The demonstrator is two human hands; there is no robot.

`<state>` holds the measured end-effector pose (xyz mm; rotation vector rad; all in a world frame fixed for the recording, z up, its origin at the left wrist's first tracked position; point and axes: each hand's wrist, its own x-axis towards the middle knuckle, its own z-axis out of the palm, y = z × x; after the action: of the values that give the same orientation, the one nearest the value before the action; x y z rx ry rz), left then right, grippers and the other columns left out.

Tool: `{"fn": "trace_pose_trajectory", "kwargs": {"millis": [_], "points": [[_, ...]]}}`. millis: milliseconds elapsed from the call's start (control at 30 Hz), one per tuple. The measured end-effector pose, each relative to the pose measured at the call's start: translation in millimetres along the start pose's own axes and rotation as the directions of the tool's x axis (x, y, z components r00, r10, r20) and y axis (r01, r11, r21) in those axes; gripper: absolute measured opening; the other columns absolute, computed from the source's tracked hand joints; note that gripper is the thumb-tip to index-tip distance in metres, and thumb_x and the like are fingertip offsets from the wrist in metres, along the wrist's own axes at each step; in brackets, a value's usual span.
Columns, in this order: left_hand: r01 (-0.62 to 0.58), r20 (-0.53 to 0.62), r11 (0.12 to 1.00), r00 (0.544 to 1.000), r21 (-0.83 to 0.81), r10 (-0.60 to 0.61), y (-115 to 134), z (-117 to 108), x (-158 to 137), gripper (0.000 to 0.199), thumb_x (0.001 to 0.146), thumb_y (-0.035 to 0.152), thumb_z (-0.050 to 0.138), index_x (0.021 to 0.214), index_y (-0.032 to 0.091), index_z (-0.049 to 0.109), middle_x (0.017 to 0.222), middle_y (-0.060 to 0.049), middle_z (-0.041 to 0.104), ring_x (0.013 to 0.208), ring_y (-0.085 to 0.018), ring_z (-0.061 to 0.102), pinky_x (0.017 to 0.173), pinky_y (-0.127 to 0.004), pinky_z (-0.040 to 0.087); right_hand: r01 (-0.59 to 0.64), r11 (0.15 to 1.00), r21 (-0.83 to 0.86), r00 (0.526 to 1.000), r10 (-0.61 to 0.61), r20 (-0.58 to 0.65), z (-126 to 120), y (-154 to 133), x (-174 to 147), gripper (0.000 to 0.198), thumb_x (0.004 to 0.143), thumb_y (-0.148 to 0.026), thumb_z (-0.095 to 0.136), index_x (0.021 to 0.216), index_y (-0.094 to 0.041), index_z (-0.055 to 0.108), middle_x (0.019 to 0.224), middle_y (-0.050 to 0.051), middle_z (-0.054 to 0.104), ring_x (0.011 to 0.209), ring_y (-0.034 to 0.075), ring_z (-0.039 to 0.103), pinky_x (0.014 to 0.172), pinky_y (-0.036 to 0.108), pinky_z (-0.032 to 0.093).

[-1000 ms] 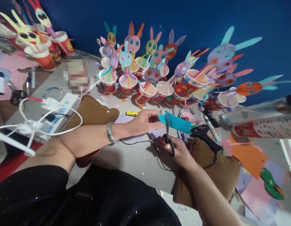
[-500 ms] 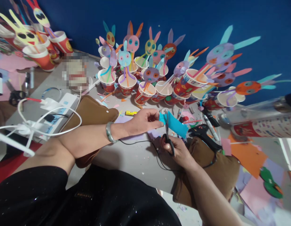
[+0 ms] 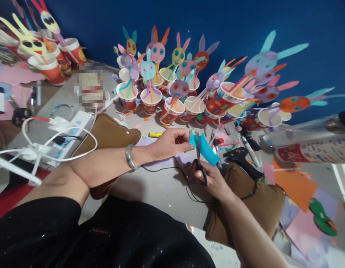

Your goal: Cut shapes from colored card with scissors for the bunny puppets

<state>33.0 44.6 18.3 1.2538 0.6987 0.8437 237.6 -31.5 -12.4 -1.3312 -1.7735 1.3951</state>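
Just left of the black glue gun [image 3: 239, 158], you hold the blue paper [image 3: 209, 152] raised above the table [image 3: 158, 193]. Your left hand [image 3: 172, 143], farther left of the glue gun, is closed in a pinch on the paper's short end, thumb against fingers. Your right hand [image 3: 213, 180], on the near left side of the glue gun, is closed round the black handles of the scissors [image 3: 201, 175]. The blades point away from you and cross the paper close to your left fingertips, with blue showing on both sides; the longer part slants down to a corner near your right hand, and contact there cannot be confirmed. The blades stand nearly together; whether they are fully through cannot be told. The step in hand is judged to be cutting, close to the pinched end. The next move is judged to call for a steady left pinch, left fingertips clear of the edges, and short, controlled strokes from the right, allowing for the longer part to swing or drop. Beyond the glue gun and to its left stand paper cups [image 3: 172, 115] bearing long-eared paper heads [image 3: 179, 89]; brown cloth [image 3: 250, 208] lies on its near side, and an orange sheet [image 3: 296, 182] to its right.
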Motion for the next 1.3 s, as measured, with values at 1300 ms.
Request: {"fn": "trace_pose_trajectory", "kwargs": {"millis": [1300], "points": [[0.002,-0.009,1.0,1.0,-0.011,-0.002,-0.9,-1.1,0.1,0.018,0.071,0.024,0.068,0.068,0.016,0.052,0.063,0.004,0.049,0.059,-0.007,0.045,0.057,-0.024,0.036,-0.073,0.997,-0.007,0.997,0.073,0.014,0.5,-17.1,1.4,0.064,0.079,-0.082,0.051,0.061,-0.02,0.046,0.059,-0.002,0.043,0.057,0.012,0.037,0.054,0.028,0.034]]}}
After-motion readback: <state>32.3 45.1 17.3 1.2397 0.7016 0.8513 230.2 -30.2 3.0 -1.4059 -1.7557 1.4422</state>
